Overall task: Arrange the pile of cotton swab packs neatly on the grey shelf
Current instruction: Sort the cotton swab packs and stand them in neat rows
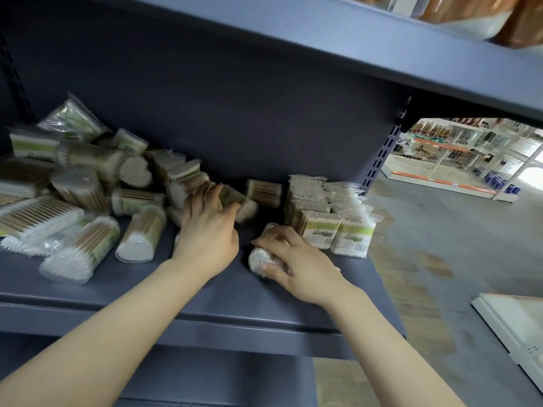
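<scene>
Grey shelf [205,292]: right hand [296,259] grips swab pack [258,259].

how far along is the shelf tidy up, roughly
Early on, by the look of it. Done: a neat block of flat packs stands at the right end of the grey shelf. In hand: the left hand grips a pack at the pile's edge, and the right hand holds a round tub. Left: the jumbled pile on the left.
</scene>
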The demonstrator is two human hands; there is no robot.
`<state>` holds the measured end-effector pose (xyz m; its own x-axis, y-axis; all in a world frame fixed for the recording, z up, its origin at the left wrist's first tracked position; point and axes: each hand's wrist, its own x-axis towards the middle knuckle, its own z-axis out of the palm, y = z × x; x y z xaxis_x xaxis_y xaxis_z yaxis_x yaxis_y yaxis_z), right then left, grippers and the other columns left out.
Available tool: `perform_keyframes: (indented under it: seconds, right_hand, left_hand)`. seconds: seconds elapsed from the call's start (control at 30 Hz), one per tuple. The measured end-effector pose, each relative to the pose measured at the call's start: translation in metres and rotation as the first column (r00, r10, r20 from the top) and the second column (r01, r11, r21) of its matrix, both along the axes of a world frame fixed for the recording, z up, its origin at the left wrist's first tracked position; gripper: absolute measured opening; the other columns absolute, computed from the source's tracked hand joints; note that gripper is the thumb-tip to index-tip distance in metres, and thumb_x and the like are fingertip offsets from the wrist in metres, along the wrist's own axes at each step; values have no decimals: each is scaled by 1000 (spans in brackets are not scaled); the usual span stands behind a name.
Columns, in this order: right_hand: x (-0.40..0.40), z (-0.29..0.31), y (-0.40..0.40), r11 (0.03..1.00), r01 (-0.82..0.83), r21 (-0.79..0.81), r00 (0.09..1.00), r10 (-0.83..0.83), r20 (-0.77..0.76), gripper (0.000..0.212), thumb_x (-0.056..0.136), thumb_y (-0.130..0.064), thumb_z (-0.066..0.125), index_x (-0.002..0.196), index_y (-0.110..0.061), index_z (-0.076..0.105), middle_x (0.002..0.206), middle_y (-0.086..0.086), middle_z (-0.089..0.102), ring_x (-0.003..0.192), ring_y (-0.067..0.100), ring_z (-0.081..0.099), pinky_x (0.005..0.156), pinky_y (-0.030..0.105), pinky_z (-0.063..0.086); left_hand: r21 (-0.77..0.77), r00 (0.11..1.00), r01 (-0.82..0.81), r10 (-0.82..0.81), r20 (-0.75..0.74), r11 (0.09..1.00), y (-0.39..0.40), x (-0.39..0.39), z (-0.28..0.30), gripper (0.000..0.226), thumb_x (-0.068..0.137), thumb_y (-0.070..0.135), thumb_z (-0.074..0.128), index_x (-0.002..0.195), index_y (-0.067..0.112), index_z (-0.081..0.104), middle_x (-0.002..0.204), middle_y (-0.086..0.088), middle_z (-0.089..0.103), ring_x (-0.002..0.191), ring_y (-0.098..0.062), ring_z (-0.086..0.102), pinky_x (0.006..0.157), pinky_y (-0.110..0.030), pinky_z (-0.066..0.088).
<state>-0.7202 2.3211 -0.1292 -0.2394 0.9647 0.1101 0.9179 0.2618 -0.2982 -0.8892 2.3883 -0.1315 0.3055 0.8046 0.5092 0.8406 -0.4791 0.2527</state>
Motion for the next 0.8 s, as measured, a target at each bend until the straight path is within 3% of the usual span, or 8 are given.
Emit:
perform_keyframes:
  seconds: [0.2,0.4,0.6,0.8]
  right_hand:
    - [-2,-1,-10,1000,-19,20,1000,19,-20,40,89,-39,49,129,-36,45,137,-7,33,123,17,40,92,38,44]
    - [13,0,-28,999,27,24,999,-27,-22,37,91,-35,51,127,-34,46,135,-9,32,114,9,43,81,23,38]
    - [28,1,-43,997,68,35,997,-66,-49,33,91,-35,51,124,-34,47,132,-13,34,111,6,43,82,27,42]
    - [44,1,-50,996,85,32,992,-81,-100,38,84,-43,45,121,-32,51,128,-12,38,112,7,44,89,31,43]
  left_hand:
    - [27,998,48,-49,25,998,0,2,2,35,57,-4,73,91,3,69,117,-31,55,107,-55,49,87,-62,39]
    - [48,994,93,-95,53,995,-4,15,8,30,61,-4,71,90,5,69,116,-26,57,114,-51,47,91,-59,38]
    - [88,991,125,-128,36,988,-9,29,6,33,55,-6,74,86,5,70,107,-26,60,108,-51,52,88,-59,41]
    - [-11,989,135,-135,54,991,-12,40,5,29,74,-1,61,103,4,67,123,-21,53,126,-44,36,104,-52,29]
